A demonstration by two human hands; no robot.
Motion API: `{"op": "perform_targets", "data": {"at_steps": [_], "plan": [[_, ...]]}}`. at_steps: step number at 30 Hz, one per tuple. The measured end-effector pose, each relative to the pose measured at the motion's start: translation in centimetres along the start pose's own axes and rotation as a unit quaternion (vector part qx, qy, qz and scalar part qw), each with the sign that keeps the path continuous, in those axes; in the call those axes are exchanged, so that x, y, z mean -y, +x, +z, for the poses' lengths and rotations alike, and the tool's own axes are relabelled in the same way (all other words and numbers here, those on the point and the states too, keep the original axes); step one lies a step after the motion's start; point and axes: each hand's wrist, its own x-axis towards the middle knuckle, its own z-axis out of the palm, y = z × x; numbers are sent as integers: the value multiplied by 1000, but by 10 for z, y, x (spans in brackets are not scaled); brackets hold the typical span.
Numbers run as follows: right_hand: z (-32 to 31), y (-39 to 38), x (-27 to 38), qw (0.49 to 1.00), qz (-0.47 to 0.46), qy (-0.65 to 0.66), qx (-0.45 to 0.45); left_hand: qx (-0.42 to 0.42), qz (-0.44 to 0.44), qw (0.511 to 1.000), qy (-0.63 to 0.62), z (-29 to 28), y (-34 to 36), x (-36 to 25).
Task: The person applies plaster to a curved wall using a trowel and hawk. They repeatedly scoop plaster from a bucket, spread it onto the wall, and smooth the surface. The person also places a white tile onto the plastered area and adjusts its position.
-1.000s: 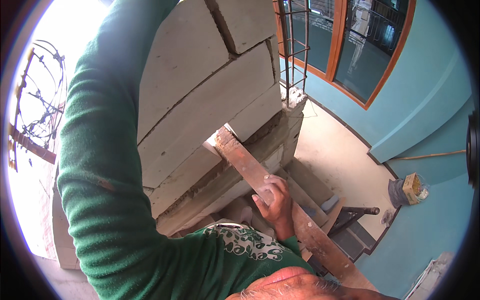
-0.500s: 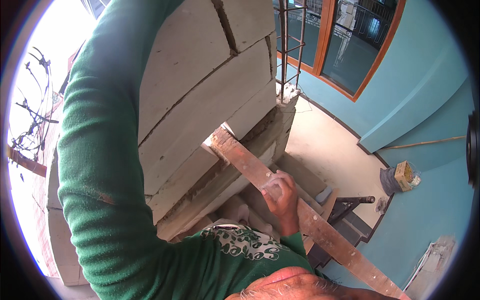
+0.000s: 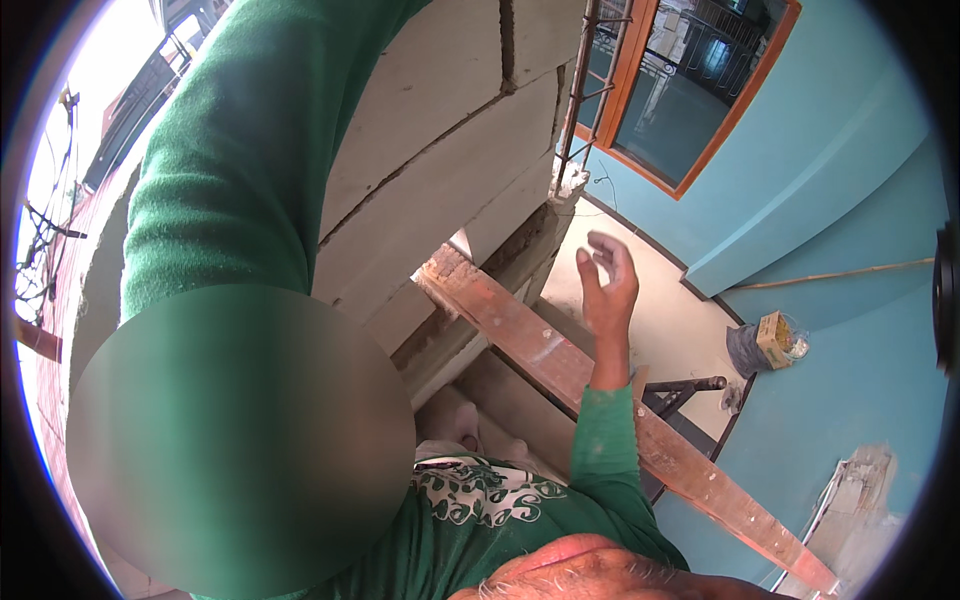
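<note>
My left arm (image 3: 230,150), in a green sleeve, reaches up out of the top edge, its hand out of view; a round blur covers its lower part. My right hand (image 3: 610,285) is raised above and beside a long reddish wooden board (image 3: 540,345), holding nothing, with thumb and curved fingers apart. The board slants from a small gap in the wall of pale blocks (image 3: 440,130) down toward the lower right. The wall has dark cracks along its joints.
A rebar cage (image 3: 600,85) rises at the wall's end. Beyond are a pale floor (image 3: 660,295), blue walls (image 3: 830,150), an orange-framed window (image 3: 690,90), a box with a dark sack (image 3: 775,340) and a black metal support (image 3: 685,390). Tangled cables (image 3: 50,230) hang at the left.
My right hand has let go of the board and moved up off it. My left arm is still raised. The view has shifted slightly.
</note>
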Motion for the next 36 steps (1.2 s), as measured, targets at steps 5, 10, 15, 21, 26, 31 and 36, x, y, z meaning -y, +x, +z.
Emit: {"op": "perform_targets", "data": {"at_steps": [5, 10, 15, 21, 26, 31, 36], "plan": [[19, 155, 33, 992, -115, 33, -34, -78, 56, 992, 88, 2, 0, -25], [57, 250, 51, 981, -190, 48, 4, -130, 5, 991, 20, 16, -40, -10], [81, 260, 60, 982, -181, 37, 49, -113, 97, 989, 11, 14, -62, 12], [69, 278, 31, 979, -195, 50, 42, -194, 20, 978, 67, 24, -64, -28], [81, 281, 31, 978, -187, 79, 54, -174, 22, 982, 66, 22, -54, -18], [85, 270, 60, 982, -184, -41, 13, -162, -2, 983, 91, 22, -54, -13], [80, 267, 66, 983, -165, -58, 53, -125, -12, 989, 75, 20, -48, -9]]}}
